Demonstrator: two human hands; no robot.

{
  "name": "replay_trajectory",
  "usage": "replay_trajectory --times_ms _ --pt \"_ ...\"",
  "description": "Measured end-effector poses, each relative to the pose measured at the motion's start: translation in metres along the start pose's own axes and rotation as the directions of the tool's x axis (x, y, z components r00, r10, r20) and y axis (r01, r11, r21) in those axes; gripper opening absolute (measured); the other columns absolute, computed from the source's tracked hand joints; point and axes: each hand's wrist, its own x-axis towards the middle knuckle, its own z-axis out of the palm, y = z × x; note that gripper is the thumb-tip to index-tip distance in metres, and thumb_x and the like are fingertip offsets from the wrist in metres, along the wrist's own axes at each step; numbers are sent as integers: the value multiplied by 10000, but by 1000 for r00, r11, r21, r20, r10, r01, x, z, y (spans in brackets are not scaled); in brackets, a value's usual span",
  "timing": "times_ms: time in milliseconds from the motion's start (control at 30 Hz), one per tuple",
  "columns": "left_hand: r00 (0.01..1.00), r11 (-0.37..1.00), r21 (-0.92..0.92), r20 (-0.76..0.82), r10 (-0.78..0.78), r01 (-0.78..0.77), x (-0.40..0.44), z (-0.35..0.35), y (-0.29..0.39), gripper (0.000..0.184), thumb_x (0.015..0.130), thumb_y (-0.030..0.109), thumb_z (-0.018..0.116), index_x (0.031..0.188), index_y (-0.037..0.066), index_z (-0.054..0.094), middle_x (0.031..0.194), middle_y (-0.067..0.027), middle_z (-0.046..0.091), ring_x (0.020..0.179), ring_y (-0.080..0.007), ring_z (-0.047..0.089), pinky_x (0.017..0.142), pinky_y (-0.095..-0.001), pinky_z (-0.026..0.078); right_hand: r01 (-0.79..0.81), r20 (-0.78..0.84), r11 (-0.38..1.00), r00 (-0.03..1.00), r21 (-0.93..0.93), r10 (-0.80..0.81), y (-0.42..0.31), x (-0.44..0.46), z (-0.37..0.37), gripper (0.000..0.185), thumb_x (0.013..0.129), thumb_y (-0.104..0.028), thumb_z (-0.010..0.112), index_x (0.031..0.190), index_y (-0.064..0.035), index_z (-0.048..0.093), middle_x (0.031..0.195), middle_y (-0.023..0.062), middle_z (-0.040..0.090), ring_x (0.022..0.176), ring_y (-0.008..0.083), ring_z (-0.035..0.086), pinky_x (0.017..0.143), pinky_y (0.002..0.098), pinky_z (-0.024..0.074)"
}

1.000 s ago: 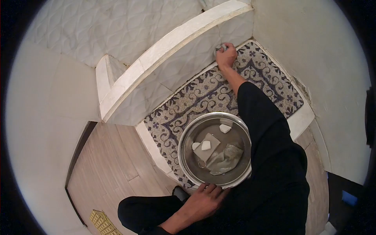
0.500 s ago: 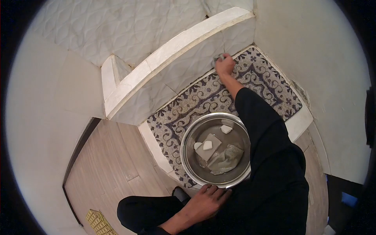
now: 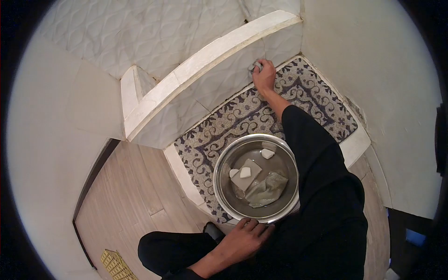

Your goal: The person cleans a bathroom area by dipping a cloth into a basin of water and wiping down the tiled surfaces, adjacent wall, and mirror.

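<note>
My right hand (image 3: 264, 76) reaches out to the low marbled tile wall (image 3: 228, 77). Its fingers are closed on a small crumpled grey cloth (image 3: 255, 66), pressed against the wall just above the mat; the cloth is partly hidden. Close to my body, my left hand (image 3: 245, 241) rests at the near rim of a metal basin (image 3: 218, 161), fingers slightly bent and apart. In the basin's murky water lie a wet greyish cloth (image 3: 266, 190), a flat grey square piece (image 3: 252, 167) and several white pieces, one white piece (image 3: 267, 153) near the far side.
Under the basin a patterned mat (image 3: 252, 109) covers a step with white edging (image 3: 357, 151). A curved white ledge (image 3: 210, 53) tops the low wall. Plain walls rise left and right. A yellow woven item (image 3: 116, 265) lies on the wood-look floor (image 3: 135, 196).
My right hand has shifted slightly up and left along the wall with the grey cloth. My left hand and the basin stay almost where they were.
</note>
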Motion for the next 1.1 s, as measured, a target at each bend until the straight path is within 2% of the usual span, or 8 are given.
replay_trajectory --times_ms 100,200,300,500,600,733,867,1100 --pt "999 1000 19 -41 12 -11 2 -3 2 631 811 147 655 1416 49 504 1293 -148 583 1219 -300 560 1075 -456 433 -78 -192 997 979 -29 70 -3 26 -2 275 823 -39 661 1094 3 648 1053 213 609 1012 412 594 898 480 470" --pt "995 999 39 -94 28 -24 -2 -5 6 554 838 139 625 1377 38 544 1221 -139 606 1164 -284 586 1040 -444 453 -20 -165 999 986 -49 12 0 27 -9 263 830 -37 656 1089 7 646 1045 218 614 1011 418 596 885 482 477" --pt "1000 1000 29 -24 8 -7 -1 -2 4 661 808 173 668 1433 56 487 1328 -154 576 1243 -308 553 1093 -475 425 138 -62 990 988 -32 -140 0 5 0 255 833 -33 655 1082 17 642 1038 212 619 1007 418 599 872 481 483" --pt "1000 998 55 -16 20 -19 0 0 6 670 808 177 666 1439 52 478 1342 -157 567 1247 -309 548 1098 -469 417 82 147 993 985 81 -93 -13 -18 4 220 826 -52 669 1037 10 667 1042 210 641 1010 410 612 881 470 490" --pt "997 998 63 -65 35 -31 -2 -4 9 599 831 160 638 1405 40 515 1271 -147 592 1196 -297 569 1067 -453 435 -107 5 994 994 5 107 -9 -19 16 226 818 -78 685 1026 12 687 1043 214 673 1007 404 639 886 469 505" --pt "983 997 68 -178 45 -33 -7 2 10 505 858 112 591 1355 23 570 1134 -125 629 1094 -268 611 991 -421 483 -516 -7 856 856 37 517 -22 -14 23 273 812 -98 697 1046 42 701 1022 265 703 1001 415 668 885 470 524" --pt "999 999 46 -46 0 2 -7 2 8 598 844 193 654 1407 47 513 1323 -153 585 1230 -300 561 1066 -453 437 -258 64 961 965 101 253 -34 -34 30 275 807 -116 718 1030 44 707 1004 270 702 998 418 669 875 461 526" --pt "983 993 98 -166 75 -59 -7 -1 12 517 854 113 601 1360 18 564 1134 -130 620 1104 -261 607 982 -419 483 -576 -40 815 814 61 579 -37 -13 27 325 827 -119 713 1114 29 679 1049 282 691 994 415 672 896 467 528"
